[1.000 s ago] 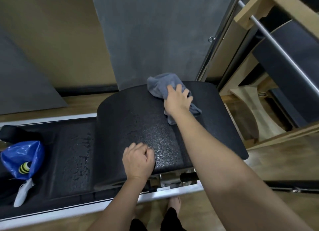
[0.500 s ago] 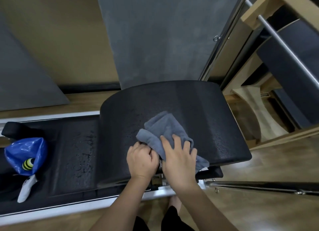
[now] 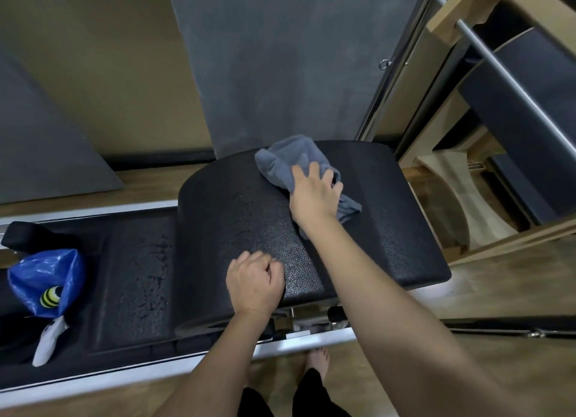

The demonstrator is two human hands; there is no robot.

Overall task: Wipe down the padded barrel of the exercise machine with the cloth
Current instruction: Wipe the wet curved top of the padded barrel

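Note:
The black padded barrel (image 3: 383, 217) arches across the middle of the head view, its textured surface shiny with wet spots. A crumpled grey cloth (image 3: 290, 161) lies on the barrel's far top edge. My right hand (image 3: 314, 195) presses down on the cloth with fingers spread over it, arm stretched forward. My left hand (image 3: 254, 284) rests on the barrel's near edge with fingers curled, holding nothing.
A flat black pad (image 3: 134, 276) with droplets adjoins the barrel on the left. A blue bag (image 3: 43, 279) and a white spray bottle (image 3: 50, 342) lie at the far left. A metal rail (image 3: 93, 382) runs along the near side. Wooden equipment with a steel bar (image 3: 511, 83) stands at right.
My right hand has pushed the cloth from the barrel's near edge, beside my left hand, back up to the far top edge. My left hand stays on the near edge.

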